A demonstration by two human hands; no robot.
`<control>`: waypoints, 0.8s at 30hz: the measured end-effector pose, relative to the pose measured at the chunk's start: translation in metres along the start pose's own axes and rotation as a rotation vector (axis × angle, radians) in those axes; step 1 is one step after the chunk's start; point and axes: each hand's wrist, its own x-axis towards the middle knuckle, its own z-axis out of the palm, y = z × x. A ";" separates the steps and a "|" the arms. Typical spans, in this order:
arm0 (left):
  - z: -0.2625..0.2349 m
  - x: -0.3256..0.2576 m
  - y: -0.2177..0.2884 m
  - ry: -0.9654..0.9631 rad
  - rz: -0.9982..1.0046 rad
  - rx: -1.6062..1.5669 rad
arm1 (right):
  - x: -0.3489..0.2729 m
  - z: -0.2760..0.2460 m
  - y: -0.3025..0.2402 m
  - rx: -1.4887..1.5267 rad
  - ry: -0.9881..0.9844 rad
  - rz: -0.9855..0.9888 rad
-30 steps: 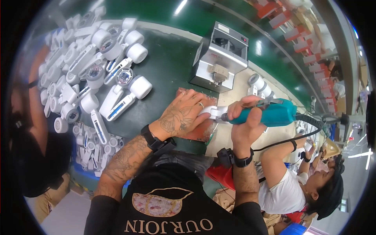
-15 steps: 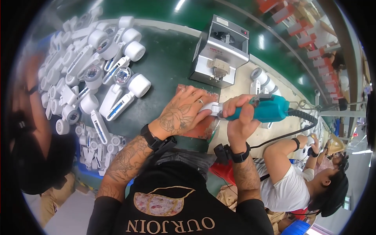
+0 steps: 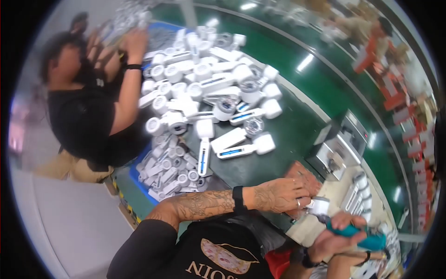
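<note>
My left hand (image 3: 281,194) reaches over a reddish-brown pad (image 3: 297,173) on the bench, its fingers closed on a white plastic part (image 3: 319,204). Much of that part is hidden by the fingers. My right hand (image 3: 332,237) grips a teal electric screwdriver (image 3: 371,241), held almost level with its tip pointing left at the white part. Blur keeps me from telling whether tip and part touch.
White handheld devices with round heads (image 3: 216,83) are heaped on the green bench to the left. Below them a blue bin (image 3: 134,172) holds smaller white parts. A silver box-shaped machine (image 3: 339,146) stands behind the pad, near several white devices (image 3: 357,197). A co-worker (image 3: 83,111) sits left.
My view has swung left, so the device heap and the left co-worker show more fully, while hands, pad and machine appear farther right. Both hands keep their holds.
</note>
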 end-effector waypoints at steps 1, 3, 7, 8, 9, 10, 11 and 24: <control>-0.021 -0.009 -0.001 0.067 -0.215 -0.142 | -0.003 0.004 -0.008 -0.001 -0.074 -0.024; -0.067 -0.028 -0.011 0.312 -0.482 -0.278 | -0.011 0.008 -0.016 -0.046 -0.105 -0.057; -0.159 -0.065 -0.052 0.875 -1.092 -0.579 | -0.030 -0.003 -0.007 -0.138 -0.001 0.029; -0.178 -0.083 -0.075 0.995 -1.055 -0.636 | -0.033 -0.009 -0.004 -0.125 -0.007 0.028; -0.194 -0.096 -0.097 1.091 -1.064 -0.586 | -0.036 -0.014 0.000 -0.186 -0.029 0.040; -0.209 -0.106 -0.119 1.185 -1.068 -0.538 | -0.037 -0.018 0.001 -0.246 -0.047 0.049; -0.221 -0.113 -0.141 1.199 -1.092 -0.504 | -0.039 -0.020 0.001 -0.261 -0.043 0.052; -0.065 0.071 -0.047 0.256 -0.679 -0.369 | -0.055 -0.028 -0.012 -0.126 -0.151 0.252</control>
